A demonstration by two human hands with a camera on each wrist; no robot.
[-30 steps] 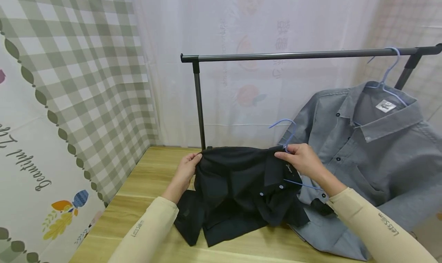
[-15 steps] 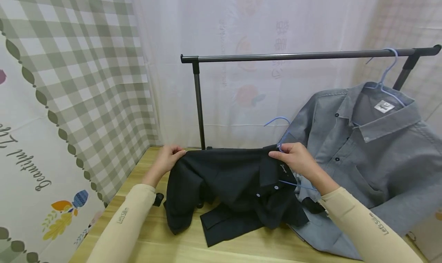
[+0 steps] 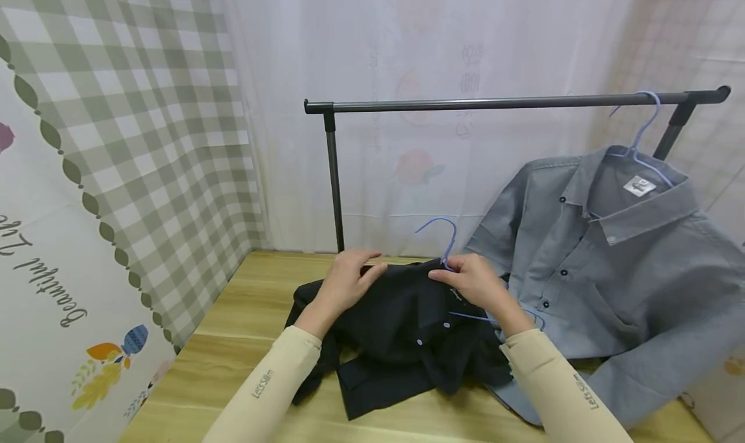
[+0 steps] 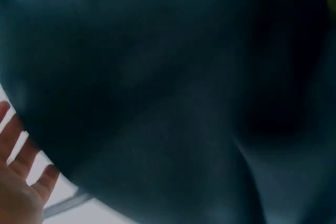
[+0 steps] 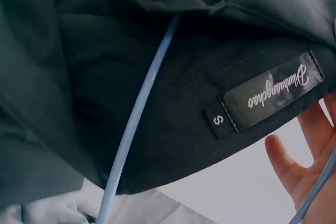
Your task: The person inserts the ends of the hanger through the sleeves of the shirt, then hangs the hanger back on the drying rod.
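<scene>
A black shirt (image 3: 396, 333) with pale buttons lies bunched on the wooden table, its upper edge lifted. My right hand (image 3: 474, 281) pinches it at the collar together with the neck of a blue clothes hanger (image 3: 454, 235). The hanger's hook stands up above the collar, and one arm of it is hidden in the cloth. In the right wrist view the hanger's bar (image 5: 137, 109) crosses the collar label (image 5: 275, 92). My left hand (image 3: 348, 280) is over the shirt's left shoulder, fingers extended and thumb apart; the left wrist view shows its fingers spread beside the dark cloth.
Behind the shirt stands a dark metal clothes rack (image 3: 431, 105). A grey shirt (image 3: 634, 249) hangs at its right end on a second blue hanger (image 3: 643, 131), its hem reaching the wooden table (image 3: 227, 339). A checked curtain (image 3: 145, 126) borders the left.
My left hand first pulled the shirt's edge out leftward, then let go and moved right toward the collar. The left shoulder sagged. My right hand shifted left and slightly down with the hanger.
</scene>
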